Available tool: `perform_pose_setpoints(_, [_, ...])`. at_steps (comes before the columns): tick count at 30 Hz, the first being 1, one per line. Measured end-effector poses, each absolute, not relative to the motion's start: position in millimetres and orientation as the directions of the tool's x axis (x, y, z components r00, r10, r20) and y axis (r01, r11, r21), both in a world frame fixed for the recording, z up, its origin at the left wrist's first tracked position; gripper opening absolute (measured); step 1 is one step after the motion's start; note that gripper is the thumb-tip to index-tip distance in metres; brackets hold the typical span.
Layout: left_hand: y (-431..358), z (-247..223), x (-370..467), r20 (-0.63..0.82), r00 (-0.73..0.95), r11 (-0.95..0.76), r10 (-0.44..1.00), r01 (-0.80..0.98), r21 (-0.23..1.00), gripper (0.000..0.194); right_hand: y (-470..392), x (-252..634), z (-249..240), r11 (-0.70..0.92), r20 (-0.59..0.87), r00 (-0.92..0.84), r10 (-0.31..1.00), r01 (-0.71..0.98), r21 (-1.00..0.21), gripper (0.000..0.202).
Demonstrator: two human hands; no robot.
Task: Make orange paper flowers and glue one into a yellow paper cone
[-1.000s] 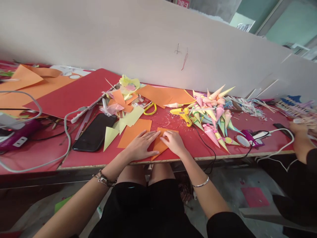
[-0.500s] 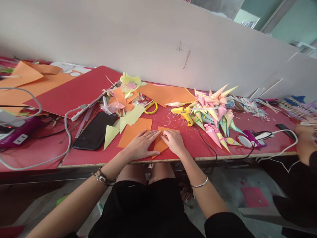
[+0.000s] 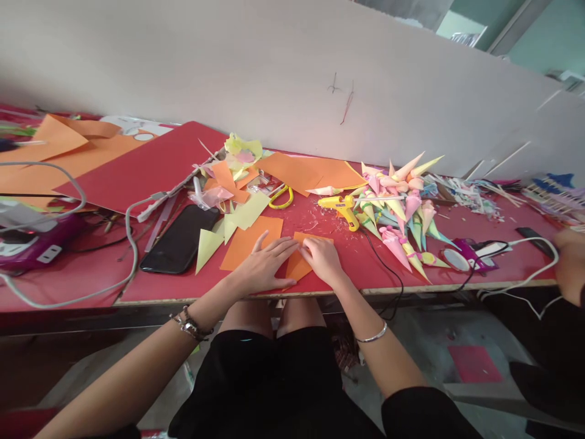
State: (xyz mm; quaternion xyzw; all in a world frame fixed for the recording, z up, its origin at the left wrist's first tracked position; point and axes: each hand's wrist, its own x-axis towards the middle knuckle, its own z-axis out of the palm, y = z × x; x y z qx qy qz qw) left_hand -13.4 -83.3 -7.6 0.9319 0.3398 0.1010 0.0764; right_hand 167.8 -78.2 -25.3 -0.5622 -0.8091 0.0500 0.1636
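Note:
My left hand [image 3: 265, 267] lies flat with its fingers spread, over the edges of two orange papers. One orange sheet [image 3: 269, 227] shows behind it. The other orange piece [image 3: 298, 266] lies between my two hands at the table's front. My right hand [image 3: 321, 259] has its fingers curled together on this second piece, close to the left fingertips. Pale yellow triangles [image 3: 209, 247] are to the left of the papers. A yellow glue gun [image 3: 342, 209] rests behind and right of my right hand, beside a heap of pastel paper cones [image 3: 395, 244].
A black phone [image 3: 180, 239] and a purple power strip [image 3: 39, 244] with a grey cable lie at the left. Yellow-handled scissors [image 3: 281, 198] are behind the papers. At the right edge is another person's hand [image 3: 571, 262] near a black object [image 3: 535, 241].
The whole view has shifted slightly. My left index finger has lifted a little; both hands otherwise stay in nearly the same place on the orange paper.

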Motion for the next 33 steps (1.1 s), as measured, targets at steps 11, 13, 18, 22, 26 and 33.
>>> perform_pose_setpoints(11, [-89,-2,-19,0.089,0.794,-0.797,0.602,0.589,0.137,0.048,-79,166,-22,0.348,0.198,-0.307,0.931,0.908,-0.231,0.017])
perform_pose_setpoints(13, [-90,-2,-20,0.055,0.791,-0.790,0.609,0.598,0.139,0.051,-79,166,-22,0.346,0.201,-0.303,0.931,0.908,-0.236,0.017])
perform_pose_setpoints(18, [-89,-4,-22,-0.002,0.785,-0.778,0.620,0.614,0.133,0.056,-78,166,-24,0.347,0.222,-0.294,0.930,0.902,-0.258,0.017])
perform_pose_setpoints(22, [-88,-6,-23,-0.027,0.782,-0.773,0.623,0.621,0.130,0.059,-78,167,-25,0.332,0.260,-0.265,0.929,0.905,-0.265,0.014])
perform_pose_setpoints(26, [-88,-6,-25,-0.053,0.786,-0.773,0.617,0.617,0.148,0.061,-90,167,-20,0.398,0.417,-0.276,0.866,0.886,-0.240,0.013])
perform_pose_setpoints(33, [-83,-2,-25,-0.142,0.782,-0.757,0.606,0.623,0.197,0.068,-142,165,-28,0.646,0.435,-0.505,0.745,0.709,-0.282,0.022])
